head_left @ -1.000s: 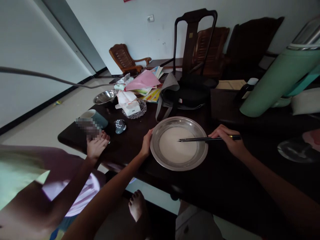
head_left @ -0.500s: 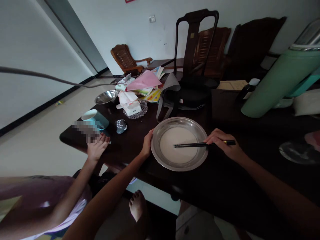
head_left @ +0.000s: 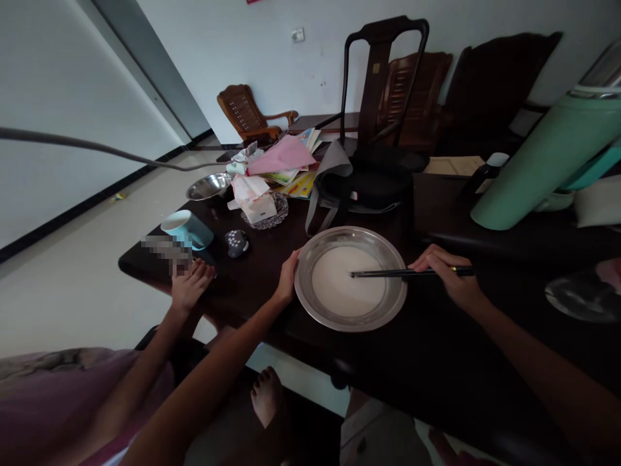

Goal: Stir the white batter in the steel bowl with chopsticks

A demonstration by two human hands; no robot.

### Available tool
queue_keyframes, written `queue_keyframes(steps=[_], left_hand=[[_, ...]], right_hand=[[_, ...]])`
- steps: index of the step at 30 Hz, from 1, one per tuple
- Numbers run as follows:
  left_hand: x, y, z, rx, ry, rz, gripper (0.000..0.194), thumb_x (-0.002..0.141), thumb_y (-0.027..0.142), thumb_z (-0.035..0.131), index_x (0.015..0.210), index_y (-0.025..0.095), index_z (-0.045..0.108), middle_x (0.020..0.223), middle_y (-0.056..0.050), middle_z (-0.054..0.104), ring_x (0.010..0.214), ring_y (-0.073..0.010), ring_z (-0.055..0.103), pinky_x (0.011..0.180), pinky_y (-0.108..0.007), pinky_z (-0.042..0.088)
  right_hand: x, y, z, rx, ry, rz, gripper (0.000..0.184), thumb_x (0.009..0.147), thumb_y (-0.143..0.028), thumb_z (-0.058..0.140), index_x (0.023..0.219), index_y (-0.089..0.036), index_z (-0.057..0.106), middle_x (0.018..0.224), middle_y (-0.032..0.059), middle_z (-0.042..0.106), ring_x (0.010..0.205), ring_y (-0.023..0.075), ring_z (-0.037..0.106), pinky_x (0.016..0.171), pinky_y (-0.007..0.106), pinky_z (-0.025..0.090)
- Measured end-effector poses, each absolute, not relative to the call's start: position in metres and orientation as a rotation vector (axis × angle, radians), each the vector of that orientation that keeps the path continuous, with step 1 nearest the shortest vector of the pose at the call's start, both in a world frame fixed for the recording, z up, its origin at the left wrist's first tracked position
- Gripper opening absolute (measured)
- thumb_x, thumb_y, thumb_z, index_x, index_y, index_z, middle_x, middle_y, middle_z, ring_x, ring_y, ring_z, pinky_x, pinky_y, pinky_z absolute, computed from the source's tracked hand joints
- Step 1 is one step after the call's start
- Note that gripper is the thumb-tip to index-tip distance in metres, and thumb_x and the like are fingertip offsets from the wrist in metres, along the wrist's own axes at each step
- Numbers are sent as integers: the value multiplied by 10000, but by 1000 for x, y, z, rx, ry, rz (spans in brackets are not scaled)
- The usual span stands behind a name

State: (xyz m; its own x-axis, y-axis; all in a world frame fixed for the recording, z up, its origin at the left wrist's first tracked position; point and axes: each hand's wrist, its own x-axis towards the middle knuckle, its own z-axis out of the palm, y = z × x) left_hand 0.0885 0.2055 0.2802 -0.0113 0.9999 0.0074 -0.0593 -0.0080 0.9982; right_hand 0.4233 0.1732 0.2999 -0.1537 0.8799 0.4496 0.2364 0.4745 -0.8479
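Observation:
A round metal bowl [head_left: 303, 285] with a wide rim stands near the front edge of the dark table. Inside it is a milky white liquid [head_left: 334, 291]. My left hand [head_left: 289, 277] grips the bowl's left rim; its fingertips are partly hidden behind the metal. In my right hand [head_left: 449, 275], to the right of the bowl, is a pair of black chopsticks [head_left: 388, 274], held closed around their upper part. The chopsticks reach over the right rim, nearly level, with their tips at the middle of the liquid.
Another person's hand [head_left: 194, 285] rests on the table at left, near a light blue mug [head_left: 187, 230] and a dark spotted object [head_left: 237, 243]. Behind are a small metal bowl [head_left: 208, 188], tissues [head_left: 259, 206], papers and a black bag [head_left: 378, 181]. A green thermos [head_left: 538, 165] stands right.
My right hand has shifted right and slightly up, drawing the chopstick tips to the right across the liquid. My left hand stays on the bowl's rim.

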Motion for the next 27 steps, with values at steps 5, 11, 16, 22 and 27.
queue_keyframes(steps=[5, 11, 16, 22, 27], left_hand=[[93, 207, 276, 1117, 1164, 1246, 488, 815, 605, 518, 1014, 213, 730, 1120, -41, 737, 1257, -327, 536, 1060, -428, 409], [-46, 195, 297, 1008, 1338, 1382, 477, 766, 724, 470, 789, 306, 699, 986, -1, 762, 1415, -313, 348, 1159, -504, 288], [-161, 199, 285, 805, 1591, 1489, 386, 712, 716, 508, 698, 351, 631, 941, 32, 760, 1466, -304, 237, 1194, -566, 208], [-166, 206, 268, 799, 1531, 1489, 423, 666, 762, 522, 700, 358, 644, 918, 27, 759, 1468, -320, 228, 1198, -577, 204], [-176, 207, 264, 863, 1481, 1484, 445, 667, 788, 504, 709, 375, 665, 898, 37, 761, 1464, -314, 243, 1195, -571, 207]], right_hand=[[421, 172, 301, -945, -1781, 752, 251, 928, -385, 559, 789, -290, 744, 829, 40, 738, 820, 233, 638, 767, 411, 506], [423, 173, 301, -970, -1689, 780, 349, 952, -410, 504, 709, -283, 720, 748, 34, 713, 747, 224, 638, 733, 413, 508], [422, 173, 300, -983, -1744, 703, 257, 925, -402, 557, 777, -303, 741, 827, 36, 744, 817, 240, 637, 773, 433, 500], [422, 173, 298, -928, -1721, 738, 319, 951, -371, 514, 729, -287, 727, 754, 33, 725, 746, 222, 633, 713, 410, 499], [422, 173, 302, -996, -1700, 651, 283, 930, -399, 543, 752, -292, 735, 792, 34, 740, 781, 233, 637, 747, 426, 501]])
